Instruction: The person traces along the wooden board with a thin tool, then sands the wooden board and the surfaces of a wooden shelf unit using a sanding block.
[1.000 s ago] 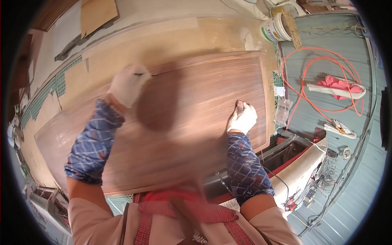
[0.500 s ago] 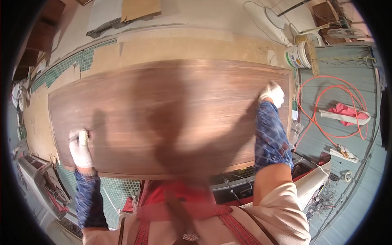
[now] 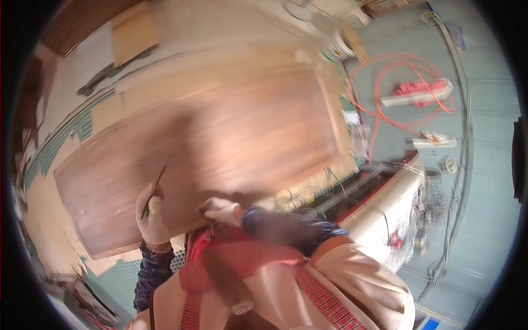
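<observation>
Panel: a large brown wood-veneer panel [image 3: 220, 143] lies flat on the bench [image 3: 60, 220], tilted across the view (blurred).
Left hand [image 3: 151, 217]: gloved, clenched around a thin dark pencil [image 3: 155, 190] at the panel's near edge.
Right hand [image 3: 220, 210]: gloved, at the near edge; grip cannot be told.
Floor: orange cable [image 3: 407, 93].

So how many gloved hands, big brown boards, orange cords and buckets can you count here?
Gloved hands: 2, the left hand holding a thin dark tool and the right hand, both at the board's near edge
Big brown wooden board: 1
Orange cord coiled on the floor: 1
Bucket, blurred: 1
Total: 5
</observation>
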{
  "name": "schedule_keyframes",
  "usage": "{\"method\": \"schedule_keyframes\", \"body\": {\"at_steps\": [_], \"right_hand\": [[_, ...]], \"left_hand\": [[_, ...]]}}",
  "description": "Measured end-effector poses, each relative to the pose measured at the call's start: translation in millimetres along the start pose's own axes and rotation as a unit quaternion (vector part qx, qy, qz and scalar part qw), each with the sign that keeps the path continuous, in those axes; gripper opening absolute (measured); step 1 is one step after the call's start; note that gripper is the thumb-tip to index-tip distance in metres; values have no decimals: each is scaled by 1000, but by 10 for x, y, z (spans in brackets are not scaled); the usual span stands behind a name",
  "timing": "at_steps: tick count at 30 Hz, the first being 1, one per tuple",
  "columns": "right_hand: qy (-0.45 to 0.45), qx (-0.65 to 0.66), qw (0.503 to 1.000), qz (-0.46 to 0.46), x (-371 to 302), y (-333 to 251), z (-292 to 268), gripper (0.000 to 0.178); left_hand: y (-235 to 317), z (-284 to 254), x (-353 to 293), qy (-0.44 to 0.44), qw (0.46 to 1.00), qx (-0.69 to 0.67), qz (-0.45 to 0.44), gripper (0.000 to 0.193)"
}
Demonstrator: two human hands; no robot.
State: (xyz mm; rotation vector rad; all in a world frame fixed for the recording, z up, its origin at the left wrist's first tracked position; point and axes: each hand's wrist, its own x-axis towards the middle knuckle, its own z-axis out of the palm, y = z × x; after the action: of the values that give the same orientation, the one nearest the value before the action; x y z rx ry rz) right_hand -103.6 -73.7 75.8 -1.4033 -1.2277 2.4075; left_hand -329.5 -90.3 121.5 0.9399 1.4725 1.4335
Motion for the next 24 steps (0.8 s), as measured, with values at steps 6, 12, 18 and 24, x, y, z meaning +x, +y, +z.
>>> {"method": "schedule_keyframes", "body": {"at_steps": [6, 12, 18, 24], "right_hand": [[-117, 441, 840, -293, -1338, -158, -348, 18], [-6, 539, 753, -377, -1822, 662, -547, 28], [294, 386, 807, -337, -2936, 924, -1637, 16], [427, 426, 759, -246, -4153, 1621, -2437, 25]], "left_hand": [[290, 1100, -213, -345, 861, 215, 305, 21], [879, 2066, -304, -516, 730, 204, 399, 20], [2689, 3659, -285, -614, 682, 147, 369, 47], [3330, 4500, -874, -584, 689, 132, 409, 51]]}}
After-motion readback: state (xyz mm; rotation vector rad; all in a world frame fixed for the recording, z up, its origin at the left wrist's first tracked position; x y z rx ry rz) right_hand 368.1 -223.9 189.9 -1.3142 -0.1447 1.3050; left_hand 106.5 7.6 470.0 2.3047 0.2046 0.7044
